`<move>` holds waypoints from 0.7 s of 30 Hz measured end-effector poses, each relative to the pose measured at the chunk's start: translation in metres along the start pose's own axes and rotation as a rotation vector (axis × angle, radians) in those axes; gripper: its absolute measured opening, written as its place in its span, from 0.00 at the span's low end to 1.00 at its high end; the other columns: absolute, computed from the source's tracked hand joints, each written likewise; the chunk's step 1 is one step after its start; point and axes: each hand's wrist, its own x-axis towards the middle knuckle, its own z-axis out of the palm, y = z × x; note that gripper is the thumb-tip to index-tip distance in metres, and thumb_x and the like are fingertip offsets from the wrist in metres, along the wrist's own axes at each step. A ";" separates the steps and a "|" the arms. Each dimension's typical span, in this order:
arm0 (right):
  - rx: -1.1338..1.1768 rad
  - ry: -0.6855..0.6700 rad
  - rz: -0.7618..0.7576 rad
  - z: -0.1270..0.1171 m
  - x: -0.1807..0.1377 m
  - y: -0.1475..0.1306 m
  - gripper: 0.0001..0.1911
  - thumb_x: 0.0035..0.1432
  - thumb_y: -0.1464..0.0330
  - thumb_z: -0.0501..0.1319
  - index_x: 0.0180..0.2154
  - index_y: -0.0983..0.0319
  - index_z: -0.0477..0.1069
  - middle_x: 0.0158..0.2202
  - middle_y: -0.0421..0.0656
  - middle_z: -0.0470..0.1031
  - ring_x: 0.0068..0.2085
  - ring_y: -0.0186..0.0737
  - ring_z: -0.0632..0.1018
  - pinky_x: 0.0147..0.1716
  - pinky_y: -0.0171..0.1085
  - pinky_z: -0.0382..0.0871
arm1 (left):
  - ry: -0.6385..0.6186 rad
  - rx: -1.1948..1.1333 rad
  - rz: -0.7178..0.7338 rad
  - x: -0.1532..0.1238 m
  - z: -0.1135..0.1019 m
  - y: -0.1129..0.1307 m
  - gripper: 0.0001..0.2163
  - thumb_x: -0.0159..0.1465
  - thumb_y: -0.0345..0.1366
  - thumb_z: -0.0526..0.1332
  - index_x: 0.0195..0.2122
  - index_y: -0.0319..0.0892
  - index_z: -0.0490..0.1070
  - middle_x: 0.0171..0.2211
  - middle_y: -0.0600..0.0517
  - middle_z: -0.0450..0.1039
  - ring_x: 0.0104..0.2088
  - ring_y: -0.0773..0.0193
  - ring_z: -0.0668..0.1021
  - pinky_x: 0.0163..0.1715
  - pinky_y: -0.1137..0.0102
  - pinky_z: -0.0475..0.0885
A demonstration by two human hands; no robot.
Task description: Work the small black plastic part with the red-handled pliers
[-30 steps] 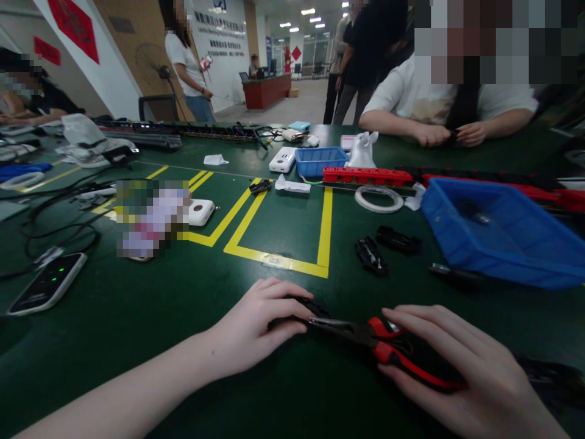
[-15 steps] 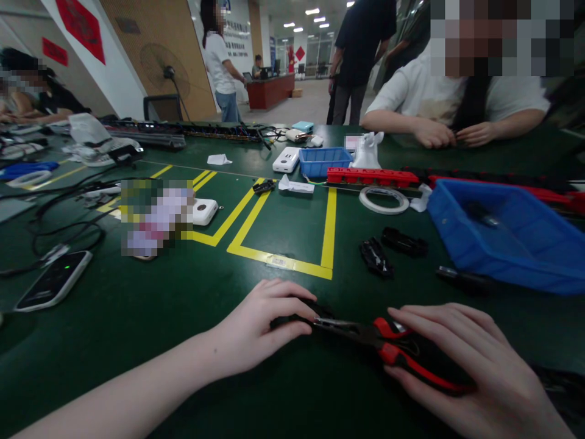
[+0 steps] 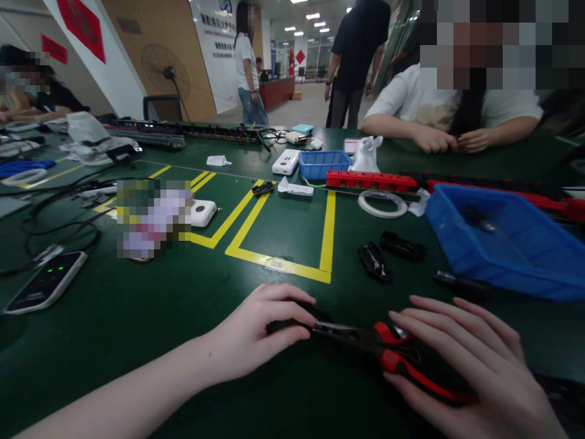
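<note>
A pair of needle-nose pliers [image 3: 381,342] with red and black handles lies across my front, jaws pointing left. Its handles sit inside my right hand [image 3: 475,360], thumb below and fingers stretched along the top, with some fingertips lifted off. The tips of the pliers meet the fingertips of my left hand [image 3: 269,326]. Between that thumb and those fingers is a dark part [image 3: 292,323], mostly hidden and hard to make out against the green table. Two black plastic pieces, one a housing [image 3: 375,261] and the other a similar piece [image 3: 402,246], rest beyond the pliers.
To the right stands a large blue bin [image 3: 503,256], with a black cylindrical piece [image 3: 461,283] before it. A roll of white tape [image 3: 382,204] and a smaller blue basket [image 3: 325,164] are further back. Phones and cables [image 3: 64,213] occupy the left. A person [image 3: 439,122] sits opposite.
The fingers of my right hand have spread and lifted a little on the pliers. My left hand stays nearly still. In the background, a standing person has moved right.
</note>
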 end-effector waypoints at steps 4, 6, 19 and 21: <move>-0.022 -0.017 -0.008 -0.001 -0.001 0.000 0.26 0.53 0.62 0.65 0.54 0.57 0.69 0.45 0.45 0.79 0.48 0.55 0.78 0.55 0.56 0.61 | -0.001 0.013 0.005 0.000 0.001 -0.003 0.07 0.68 0.33 0.61 0.44 0.46 0.77 0.54 0.50 0.73 0.53 0.57 0.75 0.53 0.60 0.67; -0.034 -0.016 -0.014 -0.002 -0.001 0.000 0.25 0.54 0.63 0.65 0.54 0.58 0.69 0.45 0.45 0.79 0.48 0.55 0.78 0.56 0.57 0.59 | -0.002 0.016 0.014 0.001 0.001 -0.003 0.07 0.68 0.34 0.61 0.44 0.46 0.77 0.54 0.50 0.73 0.52 0.57 0.75 0.53 0.60 0.66; -0.046 -0.033 0.015 -0.005 -0.003 -0.003 0.26 0.54 0.63 0.66 0.55 0.56 0.68 0.45 0.44 0.79 0.49 0.55 0.78 0.57 0.57 0.59 | -0.011 -0.029 -0.041 -0.001 -0.002 0.003 0.08 0.68 0.33 0.60 0.44 0.47 0.78 0.54 0.50 0.73 0.52 0.58 0.75 0.54 0.60 0.68; -0.045 -0.035 0.024 -0.006 -0.003 -0.003 0.27 0.54 0.63 0.66 0.55 0.55 0.68 0.45 0.43 0.79 0.49 0.55 0.78 0.57 0.57 0.59 | -0.011 -0.034 -0.047 -0.001 -0.003 0.004 0.08 0.69 0.33 0.60 0.43 0.46 0.78 0.53 0.50 0.73 0.52 0.58 0.75 0.54 0.59 0.68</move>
